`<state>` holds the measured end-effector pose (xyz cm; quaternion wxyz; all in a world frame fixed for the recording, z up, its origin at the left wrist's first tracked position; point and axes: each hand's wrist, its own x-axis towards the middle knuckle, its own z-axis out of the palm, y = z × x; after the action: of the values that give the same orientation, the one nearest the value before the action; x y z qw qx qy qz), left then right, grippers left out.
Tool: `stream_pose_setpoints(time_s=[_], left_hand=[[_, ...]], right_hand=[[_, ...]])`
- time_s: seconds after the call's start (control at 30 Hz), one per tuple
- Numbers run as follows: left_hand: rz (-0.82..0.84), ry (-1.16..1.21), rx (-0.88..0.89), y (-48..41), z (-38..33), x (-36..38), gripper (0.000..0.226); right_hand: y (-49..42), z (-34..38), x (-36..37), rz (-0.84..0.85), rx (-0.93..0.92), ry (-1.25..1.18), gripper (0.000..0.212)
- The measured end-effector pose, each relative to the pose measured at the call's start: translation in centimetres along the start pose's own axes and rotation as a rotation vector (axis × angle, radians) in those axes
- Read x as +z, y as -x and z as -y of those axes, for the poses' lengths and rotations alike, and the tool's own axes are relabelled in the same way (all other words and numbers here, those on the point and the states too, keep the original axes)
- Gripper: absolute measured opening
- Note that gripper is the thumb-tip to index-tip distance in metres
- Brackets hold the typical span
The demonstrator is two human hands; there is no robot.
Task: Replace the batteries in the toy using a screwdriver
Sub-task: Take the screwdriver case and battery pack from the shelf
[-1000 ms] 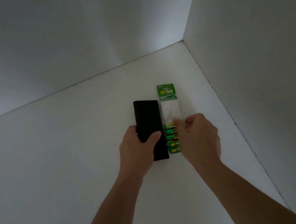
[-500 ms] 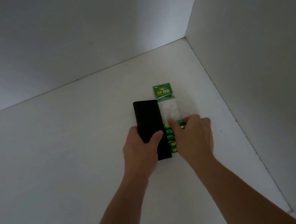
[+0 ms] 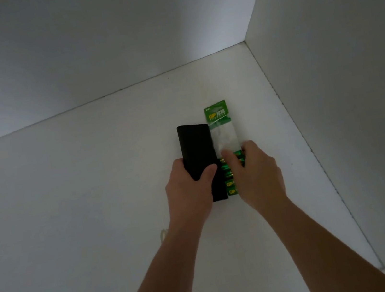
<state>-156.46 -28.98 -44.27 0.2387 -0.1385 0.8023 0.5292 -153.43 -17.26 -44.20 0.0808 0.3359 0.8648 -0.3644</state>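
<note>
"So, where is everything lying?"

"Left hand [image 3: 189, 189] is gripping the black box [image 3: 195, 145] (the toy, I'm guessing) on the worktop [image 3: 92, 187]. Right hand [image 3: 258, 175] is pinching the pack [image 3: 223, 131] just beside it, fingers [image 3: 230, 162] curled round the top cell."

"And doing it well?"

"I'd be pinning the pack flat and easing one cell out slowly, since yanking is risking spilling the rest. No screwdriver is showing, so I'd be finding that too."
</note>
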Motion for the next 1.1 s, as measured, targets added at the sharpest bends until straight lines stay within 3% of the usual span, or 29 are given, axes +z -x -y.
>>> stream_pose_setpoints(time_s=[0.23,0.43,0.57,0.7,1.1], left_hand=[[0.044,0.151,-0.056,1.0,0.4,-0.6,0.022],[0.114,0.464,-0.119,3.7,0.2,-2.3,0.027],[0.198,0.573,-0.048,6.3,-1.4,-3.5,0.031],[0.209,0.616,-0.022,9.2,-3.2,-5.1,0.030],[0.152,0.543,0.034,23.2,-9.1,-11.2,0.025]], right_hand=[[1.0,-0.3,0.8,-0.020,-0.076,-0.041,0.029],[2.9,0.1,-1.4,0.132,0.200,-0.637,0.032],[5.0,0.9,-3.9,0.201,0.221,-0.859,0.040],[7.8,2.3,-6.6,0.227,0.157,-0.884,0.052],[20.9,7.5,-15.1,0.255,0.138,-0.836,0.027]])
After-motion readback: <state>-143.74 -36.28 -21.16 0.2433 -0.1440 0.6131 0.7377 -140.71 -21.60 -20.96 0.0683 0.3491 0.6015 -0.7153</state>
